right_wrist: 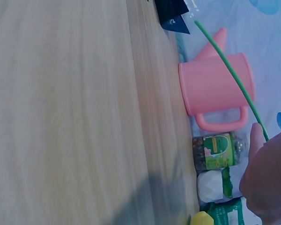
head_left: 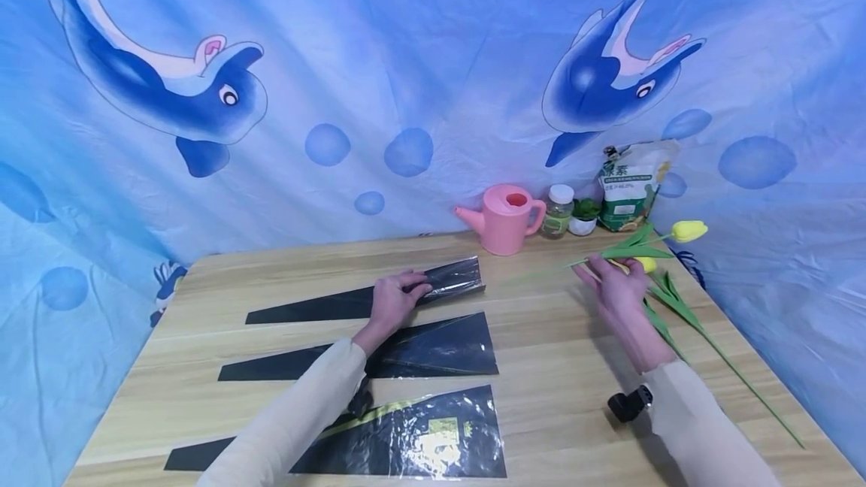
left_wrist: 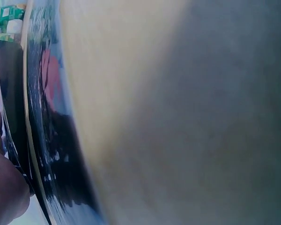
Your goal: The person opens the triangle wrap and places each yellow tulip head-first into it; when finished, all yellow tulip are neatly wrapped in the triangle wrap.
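The left hand (head_left: 395, 299) pinches the top black sleeve (head_left: 325, 305), whose wide, clear-edged end stands slightly raised at the right; in the left wrist view part of the hand (left_wrist: 7, 187) shows beside dark, shiny film (left_wrist: 65, 164). A yellow tulip (head_left: 690, 231) with green leaves is held by its stem in the right hand (head_left: 621, 295). Its stem (right_wrist: 234, 75) points toward the sleeve, passing across the watering can in the right wrist view, above the hand (right_wrist: 269, 178). Another yellow tulip (head_left: 646, 264) is partly behind the right hand, its stem running down the right side of the table.
Two more black sleeves (head_left: 440, 348) (head_left: 399, 449) lie nearer the front of the wooden table (head_left: 555, 397). Along the back edge stand a pink watering can (head_left: 504, 224), a jar (head_left: 558, 213), a small potted plant (head_left: 584, 218) and a green-white bag (head_left: 629, 190). A blue dolphin-print curtain (head_left: 433, 58) hangs behind.
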`<move>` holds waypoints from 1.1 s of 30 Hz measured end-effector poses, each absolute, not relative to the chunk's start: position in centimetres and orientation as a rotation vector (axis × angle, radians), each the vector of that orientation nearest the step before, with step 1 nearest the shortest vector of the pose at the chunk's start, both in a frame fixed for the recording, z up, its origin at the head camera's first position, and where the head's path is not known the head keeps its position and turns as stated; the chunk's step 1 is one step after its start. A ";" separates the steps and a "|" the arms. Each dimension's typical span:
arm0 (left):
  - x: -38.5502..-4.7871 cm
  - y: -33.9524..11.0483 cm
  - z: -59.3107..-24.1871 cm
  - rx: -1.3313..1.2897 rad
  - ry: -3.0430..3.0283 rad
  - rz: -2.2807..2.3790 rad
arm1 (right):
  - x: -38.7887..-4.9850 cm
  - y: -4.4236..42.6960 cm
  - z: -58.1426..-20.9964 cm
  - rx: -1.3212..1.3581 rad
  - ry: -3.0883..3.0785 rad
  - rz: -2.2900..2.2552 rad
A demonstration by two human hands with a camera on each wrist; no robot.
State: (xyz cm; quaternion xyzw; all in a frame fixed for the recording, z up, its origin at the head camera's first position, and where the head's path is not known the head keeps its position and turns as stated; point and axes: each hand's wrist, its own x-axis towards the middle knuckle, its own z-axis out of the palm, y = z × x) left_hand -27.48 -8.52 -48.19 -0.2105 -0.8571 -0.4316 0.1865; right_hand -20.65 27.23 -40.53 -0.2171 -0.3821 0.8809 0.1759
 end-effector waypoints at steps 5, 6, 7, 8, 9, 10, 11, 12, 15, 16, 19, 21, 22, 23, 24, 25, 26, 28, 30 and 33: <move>-27.3 -8.4 -48.1 -0.602 -2.405 -1.236 | -21.8 26.2 -41.5 -0.615 -1.065 2.466; -27.4 -8.4 -48.2 -0.603 -2.405 -1.237 | -22.0 26.0 -41.7 -0.617 -1.078 2.460; -27.4 -8.4 -48.2 -0.601 -2.409 -1.233 | -22.2 25.7 -41.9 -0.620 -1.084 2.452; -27.4 -8.4 -48.2 -0.600 -2.411 -1.231 | -22.4 25.4 -42.1 -0.618 -1.090 2.447; -27.4 -8.3 -48.3 -0.600 -2.413 -1.227 | -22.6 25.1 -42.3 -0.621 -1.099 2.438; -27.5 -8.3 -48.3 -0.598 -2.416 -1.227 | -22.8 24.8 -42.5 -0.630 -1.103 2.429; -27.5 -8.3 -48.3 -0.594 -2.418 -1.225 | -23.0 24.4 -42.7 -0.628 -1.120 2.414; -27.5 -8.3 -48.3 -0.594 -2.418 -1.228 | -23.1 24.0 -42.9 -0.626 -1.135 2.401; -27.5 -8.3 -48.4 -0.595 -2.413 -1.238 | -23.5 23.0 -43.3 -0.622 -1.188 2.367; -27.5 -8.3 -48.3 -0.593 -2.412 -1.239 | -23.6 22.6 -43.4 -0.626 -1.208 2.359; -27.5 -8.2 -48.3 -0.592 -2.404 -1.230 | -23.7 21.8 -43.8 -0.652 -1.253 2.366; -27.4 -8.1 -48.3 -0.591 -2.400 -1.222 | -23.8 21.2 -43.9 -0.657 -1.267 2.375; -27.4 -8.1 -48.3 -0.592 -2.400 -1.224 | -23.8 20.9 -44.0 -0.667 -1.273 2.381; -27.4 -8.0 -48.3 -0.594 -2.398 -1.223 | -23.8 20.6 -44.1 -0.671 -1.285 2.385; -27.4 -7.9 -48.3 -0.597 -2.398 -1.231 | -23.9 20.2 -44.2 -0.678 -1.295 2.388; -27.3 -7.9 -48.3 -0.601 -2.397 -1.239 | -23.9 19.9 -44.2 -0.671 -1.303 2.389; -27.3 -7.9 -48.3 -0.605 -2.397 -1.243 | -24.0 19.6 -44.3 -0.668 -1.317 2.386; -27.3 -7.8 -48.4 -0.612 -2.397 -1.247 | -24.0 19.1 -44.4 -0.675 -1.349 2.389; -27.3 -7.8 -48.4 -0.620 -2.400 -1.238 | -24.1 18.6 -44.6 -0.664 -1.381 2.388; -27.4 -7.9 -48.5 -0.632 -2.401 -1.222 | -24.3 17.8 -44.8 -0.637 -1.436 2.381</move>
